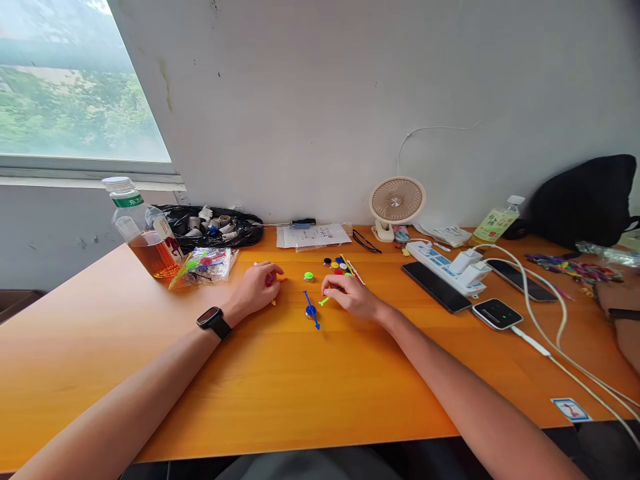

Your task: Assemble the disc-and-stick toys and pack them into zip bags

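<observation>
The worktop (280, 387) looks like smooth, glossy wood, the blue arrow (311, 311) and green disc (309, 275) like smooth plastic, the black bag (251, 231) like crinkled, shiny film, and the wall (300, 113) matt.

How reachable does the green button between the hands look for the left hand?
Likely yes: only bare table seems to lie between the left hand and the green button, though that hand seems to touch a red piece.

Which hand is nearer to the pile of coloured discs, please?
Right. The right hand is just in front of the pile; the left hand is farther, to its left.
</observation>
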### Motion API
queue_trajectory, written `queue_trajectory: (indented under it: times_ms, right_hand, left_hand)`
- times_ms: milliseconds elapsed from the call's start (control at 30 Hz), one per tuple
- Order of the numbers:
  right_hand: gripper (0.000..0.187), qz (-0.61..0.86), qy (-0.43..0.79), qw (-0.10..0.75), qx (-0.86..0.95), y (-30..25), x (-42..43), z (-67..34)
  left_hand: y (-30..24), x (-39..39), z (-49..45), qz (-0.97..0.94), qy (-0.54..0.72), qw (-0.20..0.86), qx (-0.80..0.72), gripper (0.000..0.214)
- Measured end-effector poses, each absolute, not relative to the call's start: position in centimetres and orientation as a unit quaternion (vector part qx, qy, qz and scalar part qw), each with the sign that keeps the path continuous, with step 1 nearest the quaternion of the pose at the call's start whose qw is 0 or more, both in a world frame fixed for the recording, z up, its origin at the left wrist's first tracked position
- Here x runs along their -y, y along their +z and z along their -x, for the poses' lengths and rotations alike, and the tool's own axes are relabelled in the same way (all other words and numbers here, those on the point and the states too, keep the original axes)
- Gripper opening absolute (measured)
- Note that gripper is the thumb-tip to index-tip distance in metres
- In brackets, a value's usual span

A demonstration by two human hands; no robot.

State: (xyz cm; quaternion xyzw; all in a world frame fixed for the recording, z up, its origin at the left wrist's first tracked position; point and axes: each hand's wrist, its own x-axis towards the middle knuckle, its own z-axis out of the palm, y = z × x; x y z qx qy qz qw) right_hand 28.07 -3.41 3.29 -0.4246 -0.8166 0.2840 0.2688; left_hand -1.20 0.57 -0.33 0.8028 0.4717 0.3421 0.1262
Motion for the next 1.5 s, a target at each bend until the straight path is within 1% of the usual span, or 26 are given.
queue_trajectory:
  times_ms: [133, 233, 300, 400, 467, 567, 700, 833, 900, 933, 1033, 1100, 1233, 1500]
  right_hand:
    - [0.004, 0.407, 0.300, 0.216, 0.835, 2.8, 3.8, -27.9]
    - [0.006, 0.401, 0.306, 0.199, 0.840, 2.7, 4.2, -27.7]
    - [0.017, 0.404, 0.301, 0.204, 0.839, 2.7, 4.6, -27.4]
    - [0.030, 0.410, 0.293, 0.207, 0.838, 2.8, 5.0, -27.0]
    - [0.029, 0.415, 0.285, 0.205, 0.839, 2.9, 5.2, -26.7]
    - [0.019, 0.419, 0.279, 0.203, 0.840, 2.9, 5.4, -26.4]
    - [0.017, 0.429, 0.274, 0.202, 0.837, 2.7, 5.2, -26.4]
    - [0.015, 0.442, 0.245, 0.218, 0.835, 2.6, 4.9, -26.7]
    - [0.015, 0.448, 0.232, 0.222, 0.835, 2.6, 4.7, -26.8]
    - [0.014, 0.449, 0.228, 0.222, 0.835, 2.6, 4.7, -26.9]
    - [0.015, 0.459, 0.219, 0.222, 0.832, 2.8, 4.7, -26.9]
    - [0.016, 0.468, 0.208, 0.223, 0.830, 2.9, 4.8, -26.8]
    - [0.016, 0.471, 0.200, 0.221, 0.830, 3.0, 5.0, -26.6]
    - [0.015, 0.461, 0.205, 0.212, 0.837, 3.0, 5.3, -26.3]
  left_hand:
    - [-0.1, -0.5, 1.0, -0.771, 0.382, 0.197, -0.470, 0.032]
    - [0.5, 0.0, 0.8, -0.764, 0.394, 0.229, -0.456, 0.028]
    - [1.0, 0.3, 0.9, -0.778, 0.382, 0.192, -0.460, 0.028]
    - [1.4, 0.6, 1.2, -0.801, 0.331, 0.091, -0.490, 0.030]
    - [1.6, 0.7, 1.3, -0.809, 0.291, 0.052, -0.508, 0.027]
    - [1.8, 0.8, 1.3, -0.809, 0.275, 0.050, -0.517, 0.023]
    - [2.0, 1.1, 1.1, -0.803, 0.312, 0.089, -0.501, 0.026]
    - [1.9, 1.3, 0.9, -0.793, 0.346, 0.217, -0.453, 0.036]
    - [1.6, 1.3, 0.7, -0.800, 0.337, 0.236, -0.437, 0.039]
    - [1.4, 1.2, 0.7, -0.806, 0.334, 0.217, -0.437, 0.038]
    - [0.8, 0.8, 0.6, -0.820, 0.330, 0.115, -0.454, 0.029]
    - [0.4, 0.5, 0.7, -0.814, 0.323, 0.082, -0.475, 0.024]
    - [0.4, 0.2, 1.0, -0.791, 0.326, 0.097, -0.508, 0.026]
    - [0.7, 0.7, 0.7, -0.821, 0.332, 0.107, -0.452, 0.027]
